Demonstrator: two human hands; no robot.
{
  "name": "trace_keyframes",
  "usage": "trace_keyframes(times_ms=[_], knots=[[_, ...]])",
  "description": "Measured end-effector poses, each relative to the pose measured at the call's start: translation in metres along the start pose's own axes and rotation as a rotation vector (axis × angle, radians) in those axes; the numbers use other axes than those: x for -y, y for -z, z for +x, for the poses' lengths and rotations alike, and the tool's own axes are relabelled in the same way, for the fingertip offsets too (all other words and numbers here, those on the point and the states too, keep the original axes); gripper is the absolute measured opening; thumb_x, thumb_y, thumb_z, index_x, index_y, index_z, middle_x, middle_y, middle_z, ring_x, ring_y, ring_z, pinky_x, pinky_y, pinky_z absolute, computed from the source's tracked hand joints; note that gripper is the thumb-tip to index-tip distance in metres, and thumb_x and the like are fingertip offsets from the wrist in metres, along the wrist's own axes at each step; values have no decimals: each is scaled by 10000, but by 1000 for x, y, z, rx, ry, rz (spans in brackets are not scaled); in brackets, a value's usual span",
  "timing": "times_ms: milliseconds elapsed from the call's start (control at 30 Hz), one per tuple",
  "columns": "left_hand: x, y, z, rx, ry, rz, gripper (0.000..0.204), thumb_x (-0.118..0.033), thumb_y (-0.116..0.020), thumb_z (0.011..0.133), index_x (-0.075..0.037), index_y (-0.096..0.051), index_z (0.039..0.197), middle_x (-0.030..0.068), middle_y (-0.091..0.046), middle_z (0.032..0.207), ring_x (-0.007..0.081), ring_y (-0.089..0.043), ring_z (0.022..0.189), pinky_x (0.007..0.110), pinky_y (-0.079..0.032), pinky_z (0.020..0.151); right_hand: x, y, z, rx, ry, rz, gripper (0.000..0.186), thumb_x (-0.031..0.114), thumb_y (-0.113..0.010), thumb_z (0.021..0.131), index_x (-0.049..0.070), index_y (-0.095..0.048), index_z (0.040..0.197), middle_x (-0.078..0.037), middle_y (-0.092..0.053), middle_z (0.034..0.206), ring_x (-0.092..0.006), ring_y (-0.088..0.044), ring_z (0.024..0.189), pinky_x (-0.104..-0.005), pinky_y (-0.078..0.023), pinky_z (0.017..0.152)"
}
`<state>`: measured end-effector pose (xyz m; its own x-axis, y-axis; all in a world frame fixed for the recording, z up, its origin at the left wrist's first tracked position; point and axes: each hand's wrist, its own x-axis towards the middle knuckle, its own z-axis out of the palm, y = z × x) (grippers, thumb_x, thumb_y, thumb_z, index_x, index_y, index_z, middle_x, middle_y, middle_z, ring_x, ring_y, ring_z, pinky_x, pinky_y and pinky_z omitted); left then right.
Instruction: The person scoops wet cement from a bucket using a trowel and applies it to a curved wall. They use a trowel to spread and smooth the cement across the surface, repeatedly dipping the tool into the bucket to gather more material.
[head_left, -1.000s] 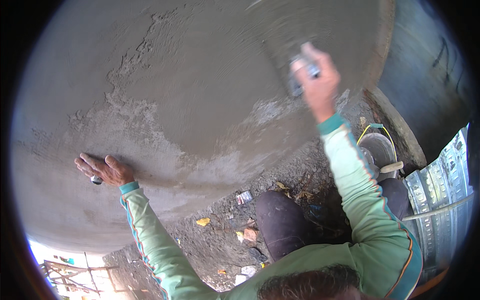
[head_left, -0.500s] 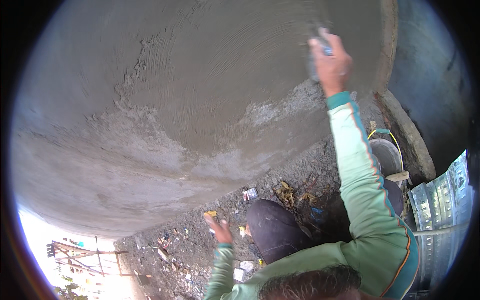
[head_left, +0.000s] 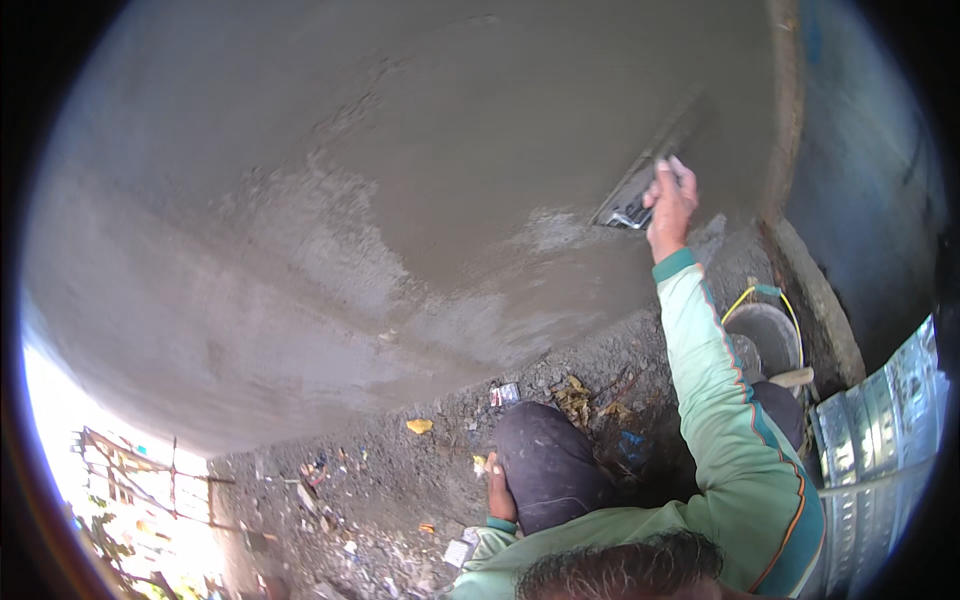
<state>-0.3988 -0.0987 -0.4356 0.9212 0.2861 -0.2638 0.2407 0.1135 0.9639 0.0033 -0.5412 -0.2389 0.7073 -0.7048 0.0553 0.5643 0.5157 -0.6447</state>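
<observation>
In my right hand [head_left: 672, 205] is the handle of a plastering trowel [head_left: 630, 190], with the fingers closed round it. The trowel's long flat metal blade lies slanted against the grey plastered wall [head_left: 460, 150], near its right edge and low down. Its upper end blurs into the wet surface. Smooth damp plaster covers the upper wall, while paler, rougher patches show lower down. My left hand [head_left: 500, 490] lies along the side of my bent knee [head_left: 550, 460], its fingers stretched out and holding nothing, partly hidden by the leg.
A bucket [head_left: 738, 318] with a yellow handle stands beside my right arm, with a wooden handle [head_left: 792, 377] at its rim. Corrugated metal sheet [head_left: 880, 430] stands at the right. Rubble and litter [head_left: 350, 520] cover the ground along the wall's foot. A wooden frame [head_left: 150, 480] is far left.
My right hand has brought the trowel down the wall, and its blade now shows slanted. My left hand has moved from over the ground rightward to my knee.
</observation>
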Motion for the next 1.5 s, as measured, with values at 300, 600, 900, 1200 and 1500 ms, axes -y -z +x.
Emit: trace_keyframes(times_ms=[300, 600, 900, 1200, 1500], knots=[[-139, -146, 9, 176, -743, 729, 559, -236, -723, 928, 51, -557, 1378, 224, -665, 1305, 368, -639, 1197, 450, -466, 1080, -60, -26, -122, 1675, 977, -1559, 301, 274, -702, 861, 175, -674, 1144, -113, -722, 759, -342, -693, 605, -473, -526, 515], [-159, -322, 71, 768, 348, -459, 628, -544, -348, 1104, -87, -409, 1530, 153, -538, 1493, 294, -579, 1285, 495, -510, 1042, 83, 25, -119, 1363, 591, -1667, 578, 299, -741, 839, 148, -561, 1367, -158, -739, 1040, -392, -719, 928, -536, -518, 771], [-59, -380, 98, 650, 528, -535, 276, -293, -521, 1080, -100, -565, 1272, 71, -662, 1189, 212, -641, 1058, 467, -566, 934, 127, 126, -111, 1435, 384, -1799, 407, 204, -704, 860, 153, -674, 1263, -147, -730, 952, -364, -704, 933, -498, -526, 768], [-24, -391, 82, 513, 530, -522, 170, -178, -660, 926, -40, -639, 1022, 98, -683, 912, 235, -671, 815, 404, -580, 803, 95, 314, 5, 1284, -139, -2566, 334, 307, -570, 933, 70, -680, 1140, -225, -713, 1088, -423, -695, 1006, -593, -507, 877], [-9, -417, 52, 337, -23, -133, 413, -117, -758, 811, -53, -510, 1135, 126, -593, 914, 259, -610, 830, 420, -490, 738, 93, 562, 12, 1743, 317, -2608, 717, 610, -679, 843, 101, -637, 1346, -238, -659, 1287, -427, -634, 1229, -623, -452, 1054]])
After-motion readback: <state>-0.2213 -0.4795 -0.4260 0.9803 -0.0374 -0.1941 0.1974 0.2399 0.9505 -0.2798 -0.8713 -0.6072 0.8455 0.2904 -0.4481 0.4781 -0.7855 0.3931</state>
